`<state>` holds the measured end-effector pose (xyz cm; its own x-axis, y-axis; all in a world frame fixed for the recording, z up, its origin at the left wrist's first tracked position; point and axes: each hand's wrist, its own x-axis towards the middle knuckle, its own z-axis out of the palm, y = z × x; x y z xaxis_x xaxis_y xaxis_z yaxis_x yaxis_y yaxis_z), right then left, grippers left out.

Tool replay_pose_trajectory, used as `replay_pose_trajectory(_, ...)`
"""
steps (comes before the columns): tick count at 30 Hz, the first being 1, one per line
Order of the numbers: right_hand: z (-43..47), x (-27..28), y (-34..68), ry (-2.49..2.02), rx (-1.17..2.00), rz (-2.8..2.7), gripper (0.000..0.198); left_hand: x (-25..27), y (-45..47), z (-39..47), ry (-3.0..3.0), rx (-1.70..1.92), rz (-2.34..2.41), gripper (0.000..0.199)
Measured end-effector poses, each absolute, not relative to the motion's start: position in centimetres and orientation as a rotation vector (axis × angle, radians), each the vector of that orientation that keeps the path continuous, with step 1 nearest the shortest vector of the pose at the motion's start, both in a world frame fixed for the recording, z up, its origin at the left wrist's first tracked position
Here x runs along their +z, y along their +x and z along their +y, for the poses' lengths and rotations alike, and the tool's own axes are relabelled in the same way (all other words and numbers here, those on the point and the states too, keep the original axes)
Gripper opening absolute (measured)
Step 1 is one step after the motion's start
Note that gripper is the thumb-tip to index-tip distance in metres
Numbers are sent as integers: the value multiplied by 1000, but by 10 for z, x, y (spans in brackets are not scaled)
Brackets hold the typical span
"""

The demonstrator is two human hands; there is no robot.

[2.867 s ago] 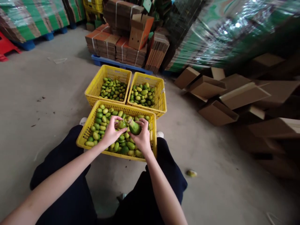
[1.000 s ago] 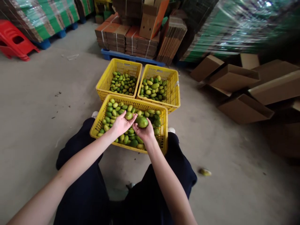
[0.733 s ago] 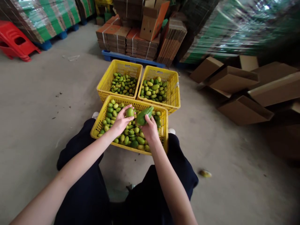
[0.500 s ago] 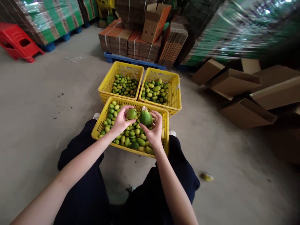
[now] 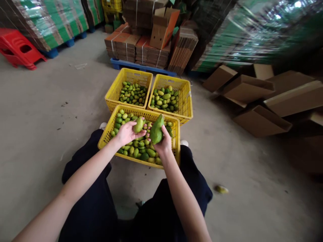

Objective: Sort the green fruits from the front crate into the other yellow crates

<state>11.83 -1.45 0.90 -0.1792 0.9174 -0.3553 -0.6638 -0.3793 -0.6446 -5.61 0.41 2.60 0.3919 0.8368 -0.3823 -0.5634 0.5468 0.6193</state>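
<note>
Above the front yellow crate (image 5: 136, 160), my left hand (image 5: 125, 134) is closed round an oval yellow-green fruit (image 5: 138, 125), held between thumb and fingers. My right hand (image 5: 164, 142) grips a larger, darker green, pear-shaped fruit (image 5: 156, 130), its narrow end pointing up and away. The two fruits are side by side, a small gap apart. Many loose green and yellowish fruits (image 5: 136, 151) lie in this crate beneath my hands; their exact kind I cannot tell. Part of the crate's contents is hidden by my hands and forearms.
Behind stand two more yellow crates, the left (image 5: 111, 95) and the right (image 5: 187, 97), both holding similar fruit. Flattened cartons (image 5: 123, 45) sit on a blue pallet (image 5: 136, 64). Open cardboard boxes (image 5: 248, 89) lie at right, a red stool (image 5: 19, 47) far left, and one fruit (image 5: 221, 189) on the floor.
The larger fruit in my right hand has turned, its narrow end now tilted away. My left hand has shifted slightly left with its fruit, its fingers turned more upward.
</note>
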Motion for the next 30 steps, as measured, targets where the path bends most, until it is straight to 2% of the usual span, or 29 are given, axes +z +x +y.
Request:
replay_pose_trajectory(4, -10, 10, 125, -848, 1797, -415, 37, -3, -53, -14, 759, 664, 976, 52)
replay_pose_trajectory(7, -11, 11, 131, -863, 1806, -417, 33, -41, -44, -57, 806, 475, 868, 33)
replay_pose_trajectory(10, -15, 11, 138, -879, 1814, -419, 31, -67, -41, -91, 662, 423, 698, 22)
replay_pose_trajectory(14, -22, 8, 146, -896, 1822, -394, 33, -41, -56, -53, 747, 321, 881, 24)
replay_pose_trajectory(19, -27, 6, 151, -942, 1816, -361, 32, 18, -93, 38, 843, 1140, 1275, 48)
replay_pose_trajectory(21, -26, 4, 150, -996, 1817, -373, 30, 21, -99, 45, 1039, 924, 1482, 51)
replay_pose_trajectory(26, -31, -12, 132, -1200, 1781, -540, 31, 2, -83, 9, 1849, -305, 1268, 56)
replay_pose_trajectory(28, -40, -21, 122, -1295, 1856, -665, 30, 0, -77, -2, 1994, -576, 1267, 56)
replay_pose_trajectory(30, -54, -30, 115, -1353, 1945, -783, 30, 1, -77, -4, 2027, -634, 1355, 52)
